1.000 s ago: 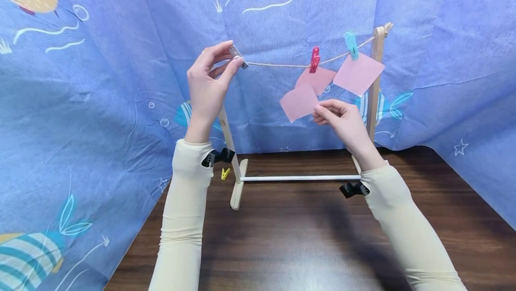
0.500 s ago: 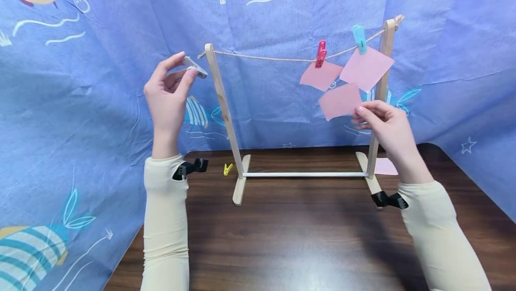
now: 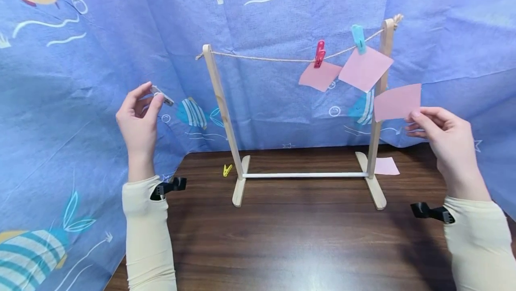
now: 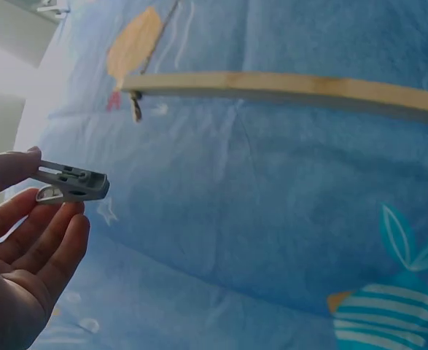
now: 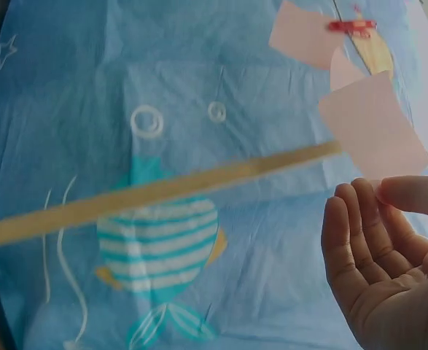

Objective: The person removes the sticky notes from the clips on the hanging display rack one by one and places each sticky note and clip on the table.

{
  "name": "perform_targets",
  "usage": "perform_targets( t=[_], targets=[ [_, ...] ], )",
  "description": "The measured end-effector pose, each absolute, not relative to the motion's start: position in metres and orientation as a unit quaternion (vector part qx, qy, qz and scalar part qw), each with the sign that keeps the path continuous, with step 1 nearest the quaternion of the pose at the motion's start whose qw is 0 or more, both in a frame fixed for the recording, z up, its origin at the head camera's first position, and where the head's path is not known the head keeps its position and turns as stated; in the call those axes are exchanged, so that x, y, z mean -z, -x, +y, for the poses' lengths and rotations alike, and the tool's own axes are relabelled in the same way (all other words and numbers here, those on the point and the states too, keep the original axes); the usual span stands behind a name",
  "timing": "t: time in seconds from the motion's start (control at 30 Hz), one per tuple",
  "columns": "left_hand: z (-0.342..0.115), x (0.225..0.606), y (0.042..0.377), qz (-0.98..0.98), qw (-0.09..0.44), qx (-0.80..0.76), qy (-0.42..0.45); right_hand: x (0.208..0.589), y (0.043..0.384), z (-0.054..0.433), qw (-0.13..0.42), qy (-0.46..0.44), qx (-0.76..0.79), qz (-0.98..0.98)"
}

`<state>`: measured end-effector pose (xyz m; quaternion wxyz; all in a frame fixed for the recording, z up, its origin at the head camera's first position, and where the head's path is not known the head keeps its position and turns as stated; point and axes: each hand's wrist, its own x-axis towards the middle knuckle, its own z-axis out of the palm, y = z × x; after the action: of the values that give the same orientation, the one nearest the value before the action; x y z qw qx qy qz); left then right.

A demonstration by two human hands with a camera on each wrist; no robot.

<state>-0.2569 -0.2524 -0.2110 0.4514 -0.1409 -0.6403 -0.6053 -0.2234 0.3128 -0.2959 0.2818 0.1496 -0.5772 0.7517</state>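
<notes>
Left of the wooden stand, my left hand pinches a grey clothespin between thumb and fingers, raised above the table. My right hand pinches a pink paper square by its lower right corner, in front of and beside the right post. On the stand's string, a red clothespin holds one pink paper. Nearer the right post, a light blue clothespin clips another pink paper to the string.
A yellow clothespin lies on the dark wooden table by the stand's left foot. Another pink paper lies behind the right foot. A white crossbar joins the feet. Blue fish-print cloth hangs behind and to the sides.
My left hand has moved left and down from the string with the grey clothespin. My right hand has carried the pink paper to the right, away from the hanging papers.
</notes>
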Motion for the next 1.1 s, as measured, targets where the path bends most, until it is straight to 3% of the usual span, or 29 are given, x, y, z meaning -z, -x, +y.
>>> perform_targets(
  t=[0.33,0.77,1.1],
  targets=[
    [-0.264,0.241,0.276,-0.712,0.440,0.541,0.086,0.315,0.226,0.338,0.288,-0.107,-0.765,-0.565],
    [-0.273,0.291,0.317,-0.791,0.373,0.485,0.016,0.353,0.229,0.374,0.219,-0.075,-0.803,-0.549],
    [-0.281,0.337,0.337,-0.856,0.300,0.420,-0.024,0.382,0.235,0.401,0.179,0.001,-0.777,-0.604]
  ],
)
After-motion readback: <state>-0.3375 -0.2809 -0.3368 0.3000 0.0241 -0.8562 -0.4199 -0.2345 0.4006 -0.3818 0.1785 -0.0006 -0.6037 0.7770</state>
